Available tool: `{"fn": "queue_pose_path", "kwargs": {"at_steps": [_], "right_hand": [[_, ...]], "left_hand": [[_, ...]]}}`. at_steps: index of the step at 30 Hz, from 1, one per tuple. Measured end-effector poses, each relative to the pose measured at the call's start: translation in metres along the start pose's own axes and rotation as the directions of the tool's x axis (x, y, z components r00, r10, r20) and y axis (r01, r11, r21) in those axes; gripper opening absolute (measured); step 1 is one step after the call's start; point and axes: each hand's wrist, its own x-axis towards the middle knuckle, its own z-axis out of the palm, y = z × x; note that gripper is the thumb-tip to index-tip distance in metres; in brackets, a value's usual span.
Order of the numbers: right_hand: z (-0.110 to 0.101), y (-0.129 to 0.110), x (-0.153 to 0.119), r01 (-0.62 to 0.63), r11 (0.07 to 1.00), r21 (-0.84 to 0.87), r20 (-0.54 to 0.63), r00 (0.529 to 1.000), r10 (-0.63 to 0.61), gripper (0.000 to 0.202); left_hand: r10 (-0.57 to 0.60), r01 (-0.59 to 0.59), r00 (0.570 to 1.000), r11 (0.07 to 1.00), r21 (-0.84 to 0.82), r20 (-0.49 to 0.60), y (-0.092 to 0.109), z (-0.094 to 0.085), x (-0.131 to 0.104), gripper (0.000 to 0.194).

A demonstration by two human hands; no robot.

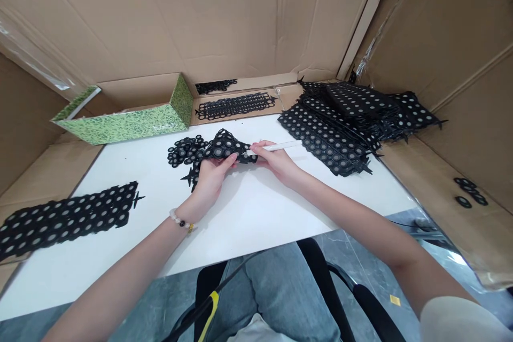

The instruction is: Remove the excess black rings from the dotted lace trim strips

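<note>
My left hand (214, 175) is closed on a black rubber sheet (223, 144) dotted with pale round discs, its thumb pressed along the sheet's near edge. The sheet is bent up off the white table. A slim white pen-like tool (282, 145) is pinched in my right hand (276, 160), with its tip at the sheet's right end. Some of my right fingers are hidden behind the sheet. Just left of the sheet lies a pile of loose black rings (185, 150).
A green-patterned box (132, 125) stands at the back left. More dotted sheets (328, 136) are heaped at the back right, and one sheet (72, 216) lies at the left. An openwork black strip (236, 106) rests by the cardboard wall (224, 16). Several rings (471, 191) lie far right.
</note>
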Motion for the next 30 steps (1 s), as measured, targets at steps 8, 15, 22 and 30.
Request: {"fn": "queue_pose_path", "kwargs": {"at_steps": [8, 15, 22, 30], "right_hand": [[-0.001, -0.002, -0.001, 0.113, 0.985, -0.128, -0.048, 0.992, -0.12, 0.028], [0.001, -0.003, -0.004, 0.254, 0.885, -0.39, -0.013, 0.96, -0.281, 0.023], [0.004, 0.006, -0.005, 0.261, 0.892, -0.369, -0.039, 0.954, -0.296, 0.022], [0.006, 0.013, -0.009, 0.351, 0.798, -0.489, 0.022, 0.92, -0.391, 0.014]], "left_hand": [[-0.208, 0.2, 0.969, 0.977, 0.074, 0.135, -0.006, -0.008, 0.003, 0.029], [-0.119, 0.098, 0.983, 0.985, 0.142, 0.143, -0.013, -0.012, 0.007, 0.035], [-0.019, -0.003, 0.993, 0.982, 0.19, 0.117, -0.014, -0.008, 0.003, 0.034], [0.038, -0.055, 0.997, 0.961, 0.272, 0.068, -0.018, -0.005, 0.0, 0.031]]}}
